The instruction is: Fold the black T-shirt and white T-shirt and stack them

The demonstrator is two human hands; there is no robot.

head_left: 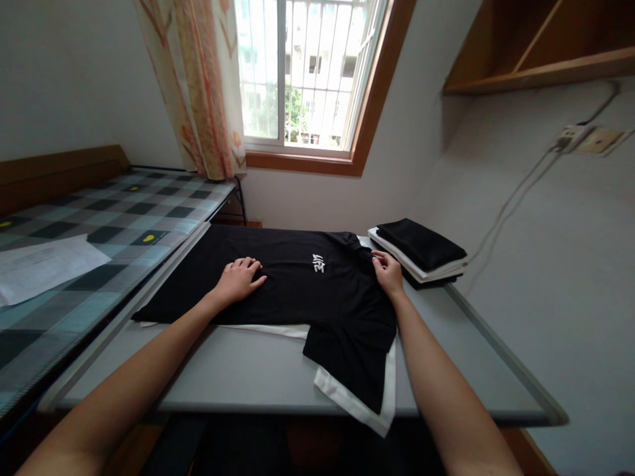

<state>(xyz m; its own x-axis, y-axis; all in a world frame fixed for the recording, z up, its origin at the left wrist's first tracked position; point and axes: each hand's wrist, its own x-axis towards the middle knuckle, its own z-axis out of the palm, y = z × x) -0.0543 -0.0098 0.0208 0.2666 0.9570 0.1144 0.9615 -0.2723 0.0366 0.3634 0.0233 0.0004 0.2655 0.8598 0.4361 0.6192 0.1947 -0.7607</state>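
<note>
A black T-shirt (288,291) with white lettering on its chest lies spread sideways on the grey table (238,377), its collar toward the right. White fabric (347,396) shows from under its near edge and sleeve. My left hand (241,279) rests flat on the body of the shirt, fingers stretched out. At the collar, my right hand (387,271) pinches the black cloth between thumb and fingers. The shirt's far sleeve cannot be made out clearly.
Folded black and white clothes (421,248) are stacked at the table's far right. On the left stands a bed with a checked mattress (163,198) and paper sheets (49,264) on it. A cable (510,198) hangs along the right wall. Behind the table is a barred window (312,73).
</note>
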